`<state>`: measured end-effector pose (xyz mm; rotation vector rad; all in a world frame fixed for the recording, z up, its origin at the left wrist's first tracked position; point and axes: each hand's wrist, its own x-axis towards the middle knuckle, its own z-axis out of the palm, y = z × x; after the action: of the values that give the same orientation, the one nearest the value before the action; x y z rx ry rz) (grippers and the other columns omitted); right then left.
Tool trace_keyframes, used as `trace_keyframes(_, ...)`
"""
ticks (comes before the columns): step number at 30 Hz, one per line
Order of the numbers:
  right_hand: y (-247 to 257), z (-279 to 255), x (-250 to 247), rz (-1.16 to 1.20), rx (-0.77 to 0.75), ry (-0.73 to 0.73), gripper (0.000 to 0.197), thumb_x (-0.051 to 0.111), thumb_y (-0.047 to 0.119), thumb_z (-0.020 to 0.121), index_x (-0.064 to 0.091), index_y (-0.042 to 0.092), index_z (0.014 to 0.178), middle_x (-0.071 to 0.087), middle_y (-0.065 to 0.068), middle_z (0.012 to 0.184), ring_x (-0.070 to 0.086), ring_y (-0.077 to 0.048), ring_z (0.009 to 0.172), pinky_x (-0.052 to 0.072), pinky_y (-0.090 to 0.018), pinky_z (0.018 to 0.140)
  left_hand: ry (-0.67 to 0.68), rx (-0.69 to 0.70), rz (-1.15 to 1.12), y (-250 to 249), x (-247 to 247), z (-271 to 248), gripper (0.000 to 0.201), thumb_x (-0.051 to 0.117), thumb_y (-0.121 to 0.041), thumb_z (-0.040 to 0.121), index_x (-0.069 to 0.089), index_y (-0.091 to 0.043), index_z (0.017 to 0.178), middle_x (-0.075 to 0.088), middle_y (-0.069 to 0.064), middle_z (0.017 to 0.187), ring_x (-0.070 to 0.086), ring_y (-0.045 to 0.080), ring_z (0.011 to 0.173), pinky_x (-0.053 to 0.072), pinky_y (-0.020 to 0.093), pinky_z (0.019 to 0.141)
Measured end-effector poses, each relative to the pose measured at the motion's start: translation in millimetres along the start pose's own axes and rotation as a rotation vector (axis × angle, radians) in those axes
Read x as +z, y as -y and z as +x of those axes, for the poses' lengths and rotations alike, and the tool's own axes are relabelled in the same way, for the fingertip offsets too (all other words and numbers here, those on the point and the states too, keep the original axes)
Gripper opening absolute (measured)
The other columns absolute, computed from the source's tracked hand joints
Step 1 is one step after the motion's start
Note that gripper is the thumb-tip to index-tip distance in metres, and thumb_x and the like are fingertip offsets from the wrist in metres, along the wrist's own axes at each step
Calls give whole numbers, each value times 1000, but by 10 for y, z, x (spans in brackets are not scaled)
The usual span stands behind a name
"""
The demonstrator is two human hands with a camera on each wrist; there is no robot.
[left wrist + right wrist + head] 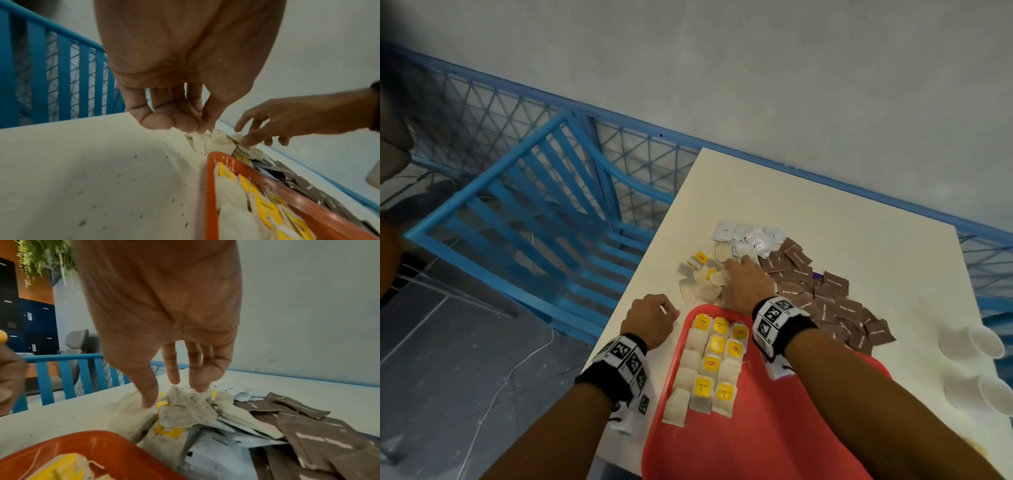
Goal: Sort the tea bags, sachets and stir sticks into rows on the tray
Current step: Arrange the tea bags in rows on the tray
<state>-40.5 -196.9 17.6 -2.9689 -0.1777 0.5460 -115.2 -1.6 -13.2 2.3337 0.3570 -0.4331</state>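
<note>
The white worktop (825, 219) carries a red tray (774, 428) with tea bags (709, 366) laid in rows. Beyond it lie brown sachets (832, 301) and loose tea bags (702, 277). The right hand (746, 284) spreads relaxed fingers (172, 369) onto the loose bags; the left hand (650, 318) hovers loosely curled, holding nothing.

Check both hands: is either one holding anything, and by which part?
Left hand: fingers loosely curled, nothing held. Right hand: fingertips reach down onto the loose tea bags beyond the tray; no closed pinch visible, so nothing held yet.
</note>
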Motion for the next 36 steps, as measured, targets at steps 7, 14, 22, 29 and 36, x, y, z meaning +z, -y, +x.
trace_keyframes(7,-40,244,175,-138,-79,82,37,56,15,89,54,20,126,42,-13,128,48,-38,119,51,-47,88,-20,121,109,-315,249,469,24,66,-34,91,58,-28,113,56,2,115,58,24,105,50,43,90)
trace_keyframes(14,-443,273,20,308,-107,-99,26,56,-1,80,77,10,90,73,-10,89,67,-28,85,52,-31,73,13,232,269,-584,398,738,18,66,-30,92,68,-20,106,50,10,122,50,31,117,47,45,95)
trace_keyframes(22,-972,-18,-349,811,112,-275,13,70,11,86,78,20,89,74,6,84,67,-11,78,48,-22,71,30,198,-517,-876,99,663,22,74,-16,83,56,-15,71,60,4,76,54,16,70,44,26,66)
trace_keyframes(29,-1035,-579,-1036,921,-8,-240,13,71,8,86,79,17,92,77,2,87,68,-6,77,51,-18,71,340,-181,-1348,-1160,46,448,30,40,-6,90,67,6,86,72,19,93,72,27,80,57,33,70)
trace_keyframes(36,-862,-957,-1319,853,-222,211,17,75,4,84,79,11,98,77,-9,91,67,-9,76,53,-23,75,555,-318,-1324,-1254,292,131,28,35,-1,82,58,-6,97,57,14,86,59,29,65,56,37,58)
